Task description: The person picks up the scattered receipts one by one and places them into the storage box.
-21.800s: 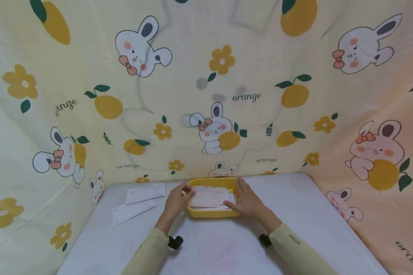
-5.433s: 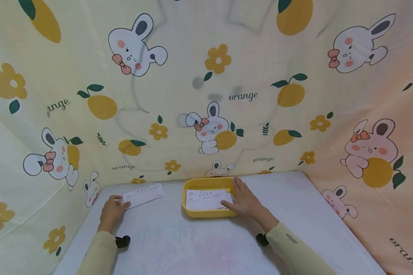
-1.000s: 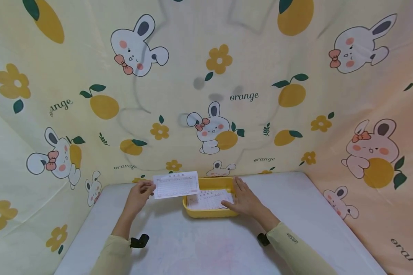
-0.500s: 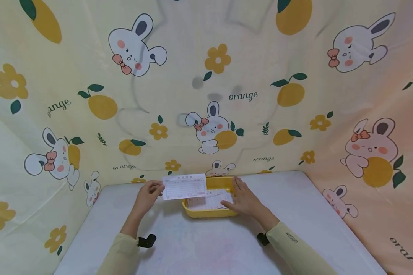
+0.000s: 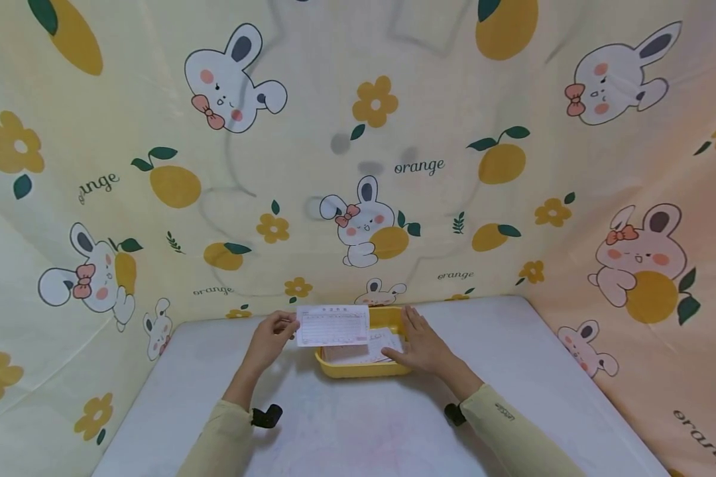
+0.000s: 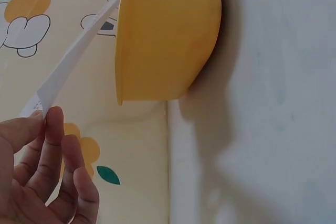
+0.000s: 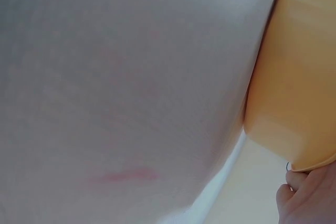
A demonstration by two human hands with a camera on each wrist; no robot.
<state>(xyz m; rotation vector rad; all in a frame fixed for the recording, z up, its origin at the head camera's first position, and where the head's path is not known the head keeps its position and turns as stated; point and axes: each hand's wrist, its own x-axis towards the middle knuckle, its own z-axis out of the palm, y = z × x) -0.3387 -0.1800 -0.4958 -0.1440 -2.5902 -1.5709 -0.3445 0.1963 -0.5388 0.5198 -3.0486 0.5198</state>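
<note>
My left hand [image 5: 271, 336] pinches a white printed paper slip [image 5: 333, 326] by its left edge, between thumb and fingertips. The slip is held up over the left part of a yellow plastic basket [image 5: 364, 372], and hides some of it. In the left wrist view the slip [image 6: 73, 59] shows nearly edge-on beside the basket's wall [image 6: 168, 35]. More printed slips [image 5: 364, 354] lie in the basket, partly overlapping. My right hand [image 5: 425, 346] rests at the basket's right end, fingers straight along the rim and thumb reaching over the inside.
The basket stands near the back of a white table [image 5: 346, 424], close to a cream curtain [image 5: 310, 132] printed with rabbits and oranges. The same cloth rises at the left and right sides. Small black cameras [image 5: 267, 416] sit at both wrists.
Two slips lay on the table at the left earlier; neither lies there now. Within the last second my left hand has carried its slip rightward over the basket. My right hand has stayed at the rim.
</note>
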